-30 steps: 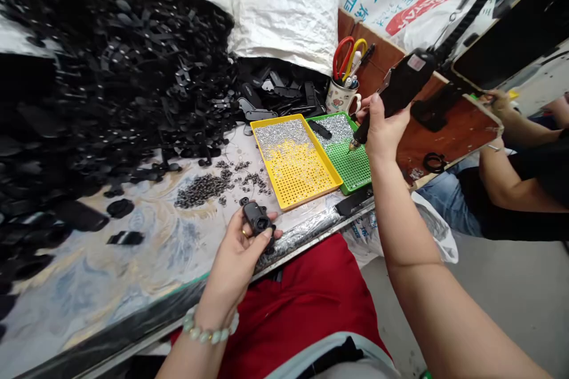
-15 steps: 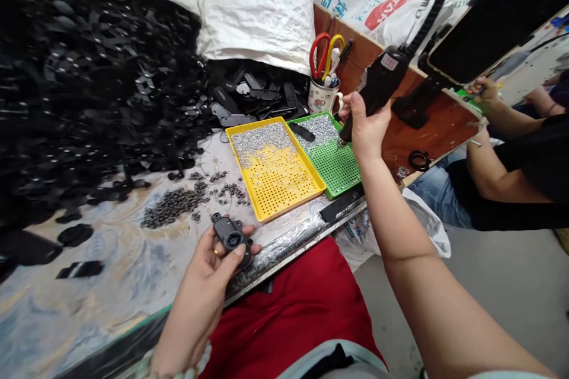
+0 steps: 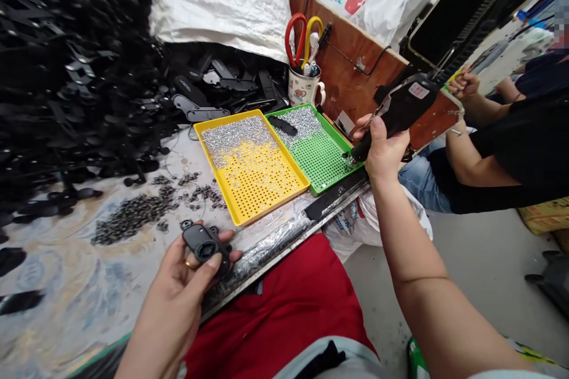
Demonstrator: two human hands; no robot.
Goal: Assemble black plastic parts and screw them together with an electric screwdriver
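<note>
My left hand [image 3: 191,272] is closed on a small black plastic part [image 3: 205,246] with a round recess, the thumb pressing its lower end. It is held over the table's front edge. Wrapped in my right hand [image 3: 386,151] is a black electric screwdriver [image 3: 402,108], its tip slanting down to the left over the green tray's right edge. That green perforated tray [image 3: 326,161] has small silvery screws across its far half and one black part [image 3: 283,125] lying on them. Beside it, a yellow perforated tray [image 3: 253,189] bears more silvery screws.
A big heap of black plastic parts [image 3: 75,83] covers the left back. Small dark rings [image 3: 133,213] lie left of the trays. A mug [image 3: 303,87] with scissors and pens stands behind, near a wooden board [image 3: 342,53]. Another person's arm [image 3: 475,151] is at right.
The view has swung to the right, so the trays and heap sit further left. The screwdriver has come away from the mug, nearer the table's front edge. Both hands keep their hold.
</note>
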